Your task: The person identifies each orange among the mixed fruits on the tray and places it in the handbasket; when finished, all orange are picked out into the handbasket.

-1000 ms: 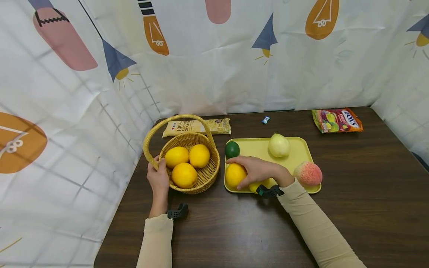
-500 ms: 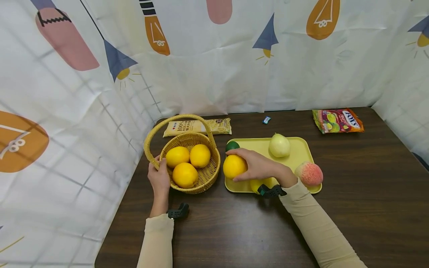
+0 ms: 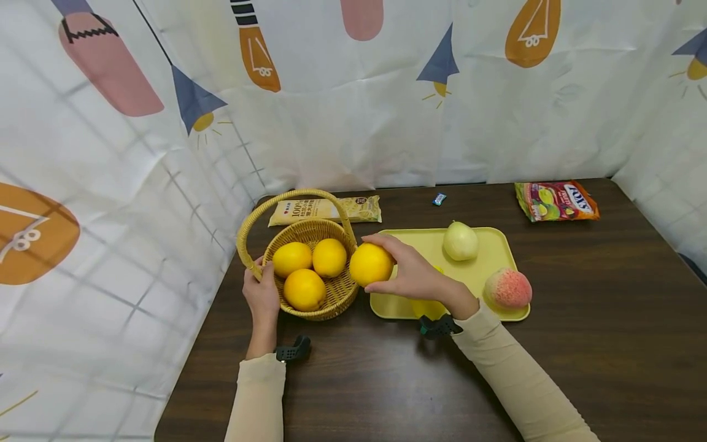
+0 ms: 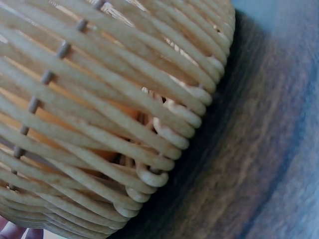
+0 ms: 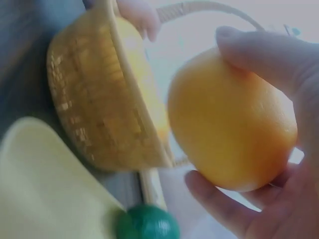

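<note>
My right hand (image 3: pixel 414 274) holds an orange (image 3: pixel 371 264) between curled fingers and thumb, raised at the right rim of the wicker basket (image 3: pixel 331 310). In the right wrist view the orange (image 5: pixel 232 119) fills the palm side of the hand. My left hand (image 3: pixel 262 296) grips the basket's left rim by the foot of its arched handle. Inside the basket lie several more: one orange (image 3: pixel 292 259) at left, another orange (image 3: pixel 329 257) at right, a third orange (image 3: pixel 304 290) in front. The left wrist view shows mostly the woven basket wall (image 4: pixel 99 109), with fingertips at its lower corner.
Right of the basket, a yellow tray (image 3: pixel 491 239) bears a pear (image 3: pixel 461 240), a peach (image 3: pixel 509 288), a yellow fruit (image 3: pixel 428 309) partly under my wrist, and a green fruit (image 5: pixel 148 222). Behind lie a long yellow packet (image 3: pixel 359 209), a small candy (image 3: pixel 439 199) and a candy bag (image 3: pixel 558 201).
My right hand has lifted the orange off the tray and carried it left to the basket's rim. The left hand and basket stay in place.
</note>
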Tool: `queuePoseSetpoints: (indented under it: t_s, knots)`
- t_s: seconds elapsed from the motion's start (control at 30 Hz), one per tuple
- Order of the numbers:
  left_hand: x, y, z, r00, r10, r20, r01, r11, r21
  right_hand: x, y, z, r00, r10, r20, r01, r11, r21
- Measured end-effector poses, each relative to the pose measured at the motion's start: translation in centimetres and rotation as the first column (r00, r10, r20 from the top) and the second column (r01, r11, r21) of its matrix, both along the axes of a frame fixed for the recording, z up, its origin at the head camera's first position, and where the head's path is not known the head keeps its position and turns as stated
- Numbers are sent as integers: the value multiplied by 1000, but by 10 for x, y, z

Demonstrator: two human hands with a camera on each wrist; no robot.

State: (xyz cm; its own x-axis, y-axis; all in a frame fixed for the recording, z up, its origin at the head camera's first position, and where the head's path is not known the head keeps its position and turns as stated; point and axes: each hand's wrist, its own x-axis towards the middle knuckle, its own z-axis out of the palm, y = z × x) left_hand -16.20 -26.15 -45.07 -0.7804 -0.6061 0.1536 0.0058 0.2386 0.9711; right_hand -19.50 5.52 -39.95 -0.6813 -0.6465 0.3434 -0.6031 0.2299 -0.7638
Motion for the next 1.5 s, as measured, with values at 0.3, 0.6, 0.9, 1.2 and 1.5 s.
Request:
queuePoseSetpoints:
  t_s: [0.3, 0.6, 0.9, 1.2, 1.5]
  knots:
    - [0, -1, 0, 999, -14, 34, 14, 1000, 13, 12, -23, 3, 998, 17, -54, -15, 999, 29]
    - [2, -3, -3, 1000, -16, 21, 16, 1000, 21, 14, -47, -2, 995, 34, -97, -30, 999, 45]
    - [4, -1, 0, 999, -14, 34, 14, 1000, 19, 9, -70, -19, 993, -90, -83, 95, 993, 65]
    - [12, 7, 23, 997, -53, 50, 53, 998, 16, 11, -76, -28, 987, -158, -21, 159, 986, 42]
    - [1, -2, -3, 1000, -12, 5, 12, 1000, -21, 10, -76, -30, 991, -129, 29, 128, 990, 51]
